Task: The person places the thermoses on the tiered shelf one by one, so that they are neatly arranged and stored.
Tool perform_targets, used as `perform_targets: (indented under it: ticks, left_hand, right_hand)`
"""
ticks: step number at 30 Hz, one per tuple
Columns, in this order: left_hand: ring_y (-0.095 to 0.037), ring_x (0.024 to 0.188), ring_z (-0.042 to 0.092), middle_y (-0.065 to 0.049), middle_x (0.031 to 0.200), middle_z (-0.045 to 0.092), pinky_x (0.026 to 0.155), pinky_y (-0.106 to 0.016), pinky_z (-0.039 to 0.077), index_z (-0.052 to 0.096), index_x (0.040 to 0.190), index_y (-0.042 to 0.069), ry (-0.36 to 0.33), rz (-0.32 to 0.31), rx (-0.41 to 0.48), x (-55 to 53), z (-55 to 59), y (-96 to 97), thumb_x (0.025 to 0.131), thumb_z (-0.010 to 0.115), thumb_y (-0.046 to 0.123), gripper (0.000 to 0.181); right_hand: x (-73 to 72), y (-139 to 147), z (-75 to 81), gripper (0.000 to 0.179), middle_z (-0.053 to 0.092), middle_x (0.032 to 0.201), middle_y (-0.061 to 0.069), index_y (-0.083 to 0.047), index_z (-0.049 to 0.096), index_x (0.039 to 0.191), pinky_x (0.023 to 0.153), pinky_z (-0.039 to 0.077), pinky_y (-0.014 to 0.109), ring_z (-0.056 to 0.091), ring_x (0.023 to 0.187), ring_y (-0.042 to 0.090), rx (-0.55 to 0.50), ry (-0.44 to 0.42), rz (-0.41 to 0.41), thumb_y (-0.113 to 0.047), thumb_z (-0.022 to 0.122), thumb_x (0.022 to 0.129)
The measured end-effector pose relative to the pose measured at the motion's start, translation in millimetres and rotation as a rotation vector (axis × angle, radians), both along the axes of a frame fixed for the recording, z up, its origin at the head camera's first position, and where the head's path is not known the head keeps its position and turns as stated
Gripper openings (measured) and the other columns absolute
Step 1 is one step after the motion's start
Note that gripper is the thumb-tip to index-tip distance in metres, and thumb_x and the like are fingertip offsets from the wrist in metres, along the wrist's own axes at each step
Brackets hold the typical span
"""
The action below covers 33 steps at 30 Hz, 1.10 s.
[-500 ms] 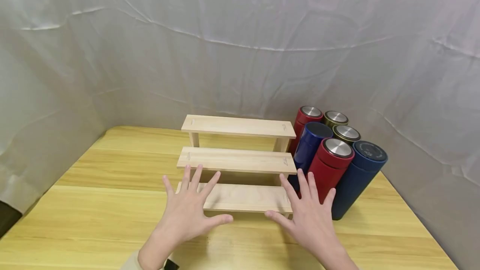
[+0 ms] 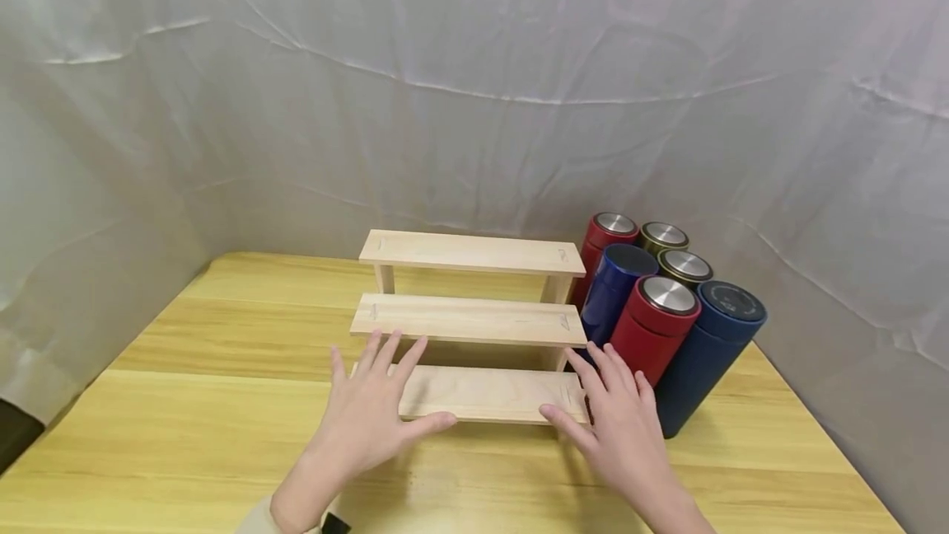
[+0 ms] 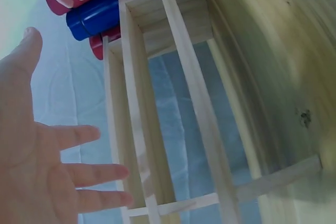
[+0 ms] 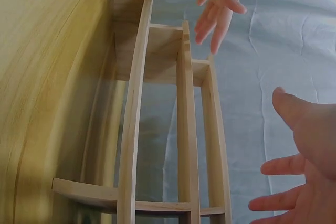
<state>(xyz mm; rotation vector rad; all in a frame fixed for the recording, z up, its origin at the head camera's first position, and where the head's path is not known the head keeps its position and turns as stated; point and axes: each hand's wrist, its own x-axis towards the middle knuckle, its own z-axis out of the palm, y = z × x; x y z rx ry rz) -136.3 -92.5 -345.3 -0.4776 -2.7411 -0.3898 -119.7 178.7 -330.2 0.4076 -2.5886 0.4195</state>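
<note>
A three-tier wooden step shelf (image 2: 467,320) stands in the middle of the table. My left hand (image 2: 363,414) hovers over the left end of its lowest board, fingers spread and holding nothing. Over the right end is my right hand (image 2: 623,427), also with nothing in it, its fingers slightly bent. Both wrist views show the palms apart from the boards. Several thermos bottles stand upright at the shelf's right side: a front red bottle (image 2: 652,332), a blue bottle (image 2: 611,295), a dark blue bottle (image 2: 708,365), a rear red bottle (image 2: 593,254) and two gold ones, mostly hidden.
The wood-grain table (image 2: 185,435) extends to the left and in front of the shelf. A pale cloth backdrop (image 2: 445,105) hangs behind and along both sides. Something dark (image 2: 16,431) shows at the far left edge.
My right hand has shifted slightly right, its fingers closer together and more bent. The left hand's fingers are a little less spread. Shelf and bottles stay put.
</note>
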Motion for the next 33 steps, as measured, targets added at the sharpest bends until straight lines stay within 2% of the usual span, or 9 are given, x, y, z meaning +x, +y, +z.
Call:
perform_targets:
  ticks: [6, 10, 13, 16, 19, 20, 22, 30, 33]
  left_hand:
    - [-0.035, 0.125, 0.028, -0.015, 0.134, 0.041, 0.094, -0.07, 0.012, 0.043, 0.133, 0.013, 0.007, -0.014, 0.069, -3.6, -4.1, -2.6, 0.071, 0.051, 0.07, 0.085]
    - [-0.035, 0.12, 0.036, -0.013, 0.129, 0.046, 0.095, -0.067, 0.018, 0.048, 0.129, 0.012, 0.041, -0.034, 0.1, -5.7, -6.9, -5.5, 0.072, 0.05, 0.07, 0.082]
    - [-0.032, 0.114, 0.044, -0.012, 0.123, 0.052, 0.094, -0.065, 0.024, 0.054, 0.123, 0.009, 0.085, -0.058, 0.141, -7.5, -9.4, -7.3, 0.073, 0.055, 0.064, 0.074]
    - [-0.029, 0.108, 0.049, -0.011, 0.116, 0.057, 0.094, -0.062, 0.028, 0.059, 0.116, 0.006, 0.119, -0.078, 0.208, -9.8, -12.4, -9.2, 0.074, 0.063, 0.053, 0.062]
    - [-0.029, 0.103, 0.053, -0.011, 0.11, 0.06, 0.093, -0.058, 0.033, 0.062, 0.109, 0.005, 0.133, -0.09, 0.285, -12.1, -15.3, -11.2, 0.075, 0.068, 0.041, 0.05]
    - [-0.029, 0.102, 0.054, -0.011, 0.108, 0.061, 0.092, -0.057, 0.034, 0.063, 0.107, 0.004, 0.131, -0.093, 0.309, -12.7, -16.2, -11.9, 0.075, 0.069, 0.038, 0.047]
    - [-0.029, 0.101, 0.054, -0.01, 0.107, 0.062, 0.091, -0.056, 0.036, 0.064, 0.104, 0.005, 0.116, -0.095, 0.351, -13.6, -17.7, -13.6, 0.076, 0.069, 0.033, 0.04]
    - [-0.027, 0.097, 0.057, -0.007, 0.103, 0.063, 0.086, -0.045, 0.046, 0.065, 0.101, 0.006, -0.012, -0.109, 0.452, -15.1, -19.4, -21.4, 0.082, 0.065, 0.026, 0.028]
    - [-0.028, 0.098, 0.056, -0.007, 0.103, 0.063, 0.086, -0.047, 0.045, 0.065, 0.102, 0.006, -0.051, -0.114, 0.472, -16.0, -19.6, -24.5, 0.083, 0.064, 0.026, 0.028]
  right_hand:
    - [-0.7, 5, 0.4, 0.049, 0.056, 0.115, 0.015, -0.006, 0.061, 0.111, 0.083, 0.04, 0.055, 0.046, 0.111, 0.031, -0.117, 0.107, 0.089, -0.031, 0.074, 0.071]
    - [-2.2, 8, -1.0, 0.039, 0.06, 0.107, 0.009, -0.007, 0.063, 0.105, 0.078, 0.048, 0.047, 0.054, 0.101, 0.023, -0.207, 0.097, 0.106, -0.021, 0.076, 0.07]
    - [-3.0, 10, -2.6, 0.032, 0.063, 0.1, 0.003, -0.008, 0.065, 0.099, 0.07, 0.052, 0.033, 0.057, 0.091, 0.016, -0.272, 0.094, 0.119, -0.014, 0.076, 0.069]
    - [-3.0, 11, -3.0, 0.027, 0.064, 0.093, 0.0, -0.009, 0.066, 0.093, 0.066, 0.049, 0.017, 0.057, 0.084, 0.011, -0.338, 0.11, 0.151, -0.007, 0.076, 0.069]
    - [-2.9, 14, -3.1, 0.024, 0.066, 0.088, -0.001, -0.01, 0.067, 0.089, 0.064, 0.045, 0.009, 0.058, 0.078, 0.01, -0.395, 0.123, 0.185, -0.001, 0.074, 0.068]
    - [-2.9, 14, -3.2, 0.023, 0.066, 0.087, -0.001, -0.01, 0.067, 0.088, 0.068, 0.046, 0.01, 0.058, 0.078, 0.009, -0.412, 0.121, 0.188, 0.0, 0.074, 0.068]
    - [-2.8, 15, -3.1, 0.022, 0.066, 0.085, -0.001, -0.01, 0.067, 0.086, 0.065, 0.048, 0.012, 0.059, 0.074, 0.008, -0.451, 0.107, 0.197, 0.002, 0.073, 0.069]
    - [-3.0, 23, -8.1, 0.014, 0.066, 0.076, 0.003, -0.006, 0.067, 0.083, 0.048, 0.047, 0.014, 0.059, 0.059, 0.008, -0.597, 0.05, 0.22, 0.005, 0.067, 0.074]
    - [-16.0, 38, -29.5, 0.013, 0.066, 0.075, 0.002, -0.007, 0.067, 0.085, 0.041, 0.041, 0.014, 0.056, 0.056, 0.009, -0.616, 0.078, 0.274, 0.003, 0.066, 0.076]
